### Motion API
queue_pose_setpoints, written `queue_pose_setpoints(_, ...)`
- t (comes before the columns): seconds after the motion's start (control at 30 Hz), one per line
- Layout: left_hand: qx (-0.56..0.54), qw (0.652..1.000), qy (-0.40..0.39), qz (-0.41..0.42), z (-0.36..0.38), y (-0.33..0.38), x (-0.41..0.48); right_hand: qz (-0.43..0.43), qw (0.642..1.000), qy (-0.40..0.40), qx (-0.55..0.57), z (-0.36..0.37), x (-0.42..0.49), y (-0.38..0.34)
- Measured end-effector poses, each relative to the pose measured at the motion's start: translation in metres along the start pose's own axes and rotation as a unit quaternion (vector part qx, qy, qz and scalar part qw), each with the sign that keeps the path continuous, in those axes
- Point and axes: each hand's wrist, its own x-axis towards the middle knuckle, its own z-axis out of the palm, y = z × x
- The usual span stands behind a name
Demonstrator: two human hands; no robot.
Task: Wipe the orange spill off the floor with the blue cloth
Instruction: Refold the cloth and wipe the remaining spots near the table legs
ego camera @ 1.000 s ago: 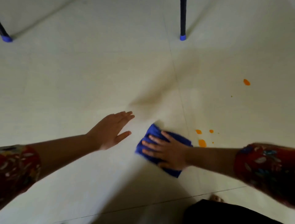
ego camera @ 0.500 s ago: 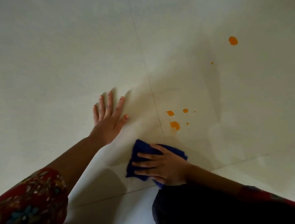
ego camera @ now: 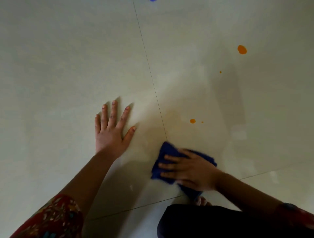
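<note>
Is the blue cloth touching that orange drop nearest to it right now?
Apart. The head view shows bare floor between the blue cloth, pressed down by the right hand, and the nearest orange drop.

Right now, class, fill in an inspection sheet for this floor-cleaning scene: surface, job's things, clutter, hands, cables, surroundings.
Surface: pale tiled floor with thin grout lines.
Job's things: blue cloth on the floor; large orange drop far off, smaller drop nearer, tiny specks beside them.
Clutter: nothing seen.
Hands: left hand flat on the floor, fingers spread; right hand presses on the cloth with straight fingers.
Cables: nothing seen.
Surroundings: patterned red sleeve, dark clothing, a blue thing at the top edge.
</note>
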Motion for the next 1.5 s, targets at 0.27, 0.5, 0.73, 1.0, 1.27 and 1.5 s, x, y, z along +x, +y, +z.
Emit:
queue_pose_setpoints(0.27, -0.007, 1.000, 0.004, -0.008, -0.004, 0.005, 0.002, 0.151, 0.987, 0.062, -0.013, -0.021, 0.049, 0.044)
queue_pose_setpoints(0.5, -0.005, 1.000, 0.001, -0.007, -0.004, 0.005, 0.004, 0.090, 0.995, 0.026, -0.045, -0.028, -0.016, 0.084)
queue_pose_setpoints(0.73, -0.027, 1.000, 0.012, -0.005, -0.002, 0.005, 0.003, 0.144, 0.984, 0.078, -0.072, -0.032, 0.064, 0.069)
queue_pose_setpoints(1.0, -0.034, 0.999, 0.022, -0.015, 0.001, 0.003, 0.003, -0.020, 0.995, 0.035, -0.095, -0.013, 0.092, 0.022)
queue_pose_setpoints(1.27, -0.028, 0.999, 0.021, -0.015, 0.001, 0.004, 0.003, 0.479, 0.862, 0.145, -0.081, -0.026, 0.057, 0.054)
queue_pose_setpoints(1.5, -0.029, 0.999, 0.023, -0.017, 0.004, 0.001, 0.003, 0.208, 0.972, 0.098, -0.054, -0.017, 0.132, 0.023)
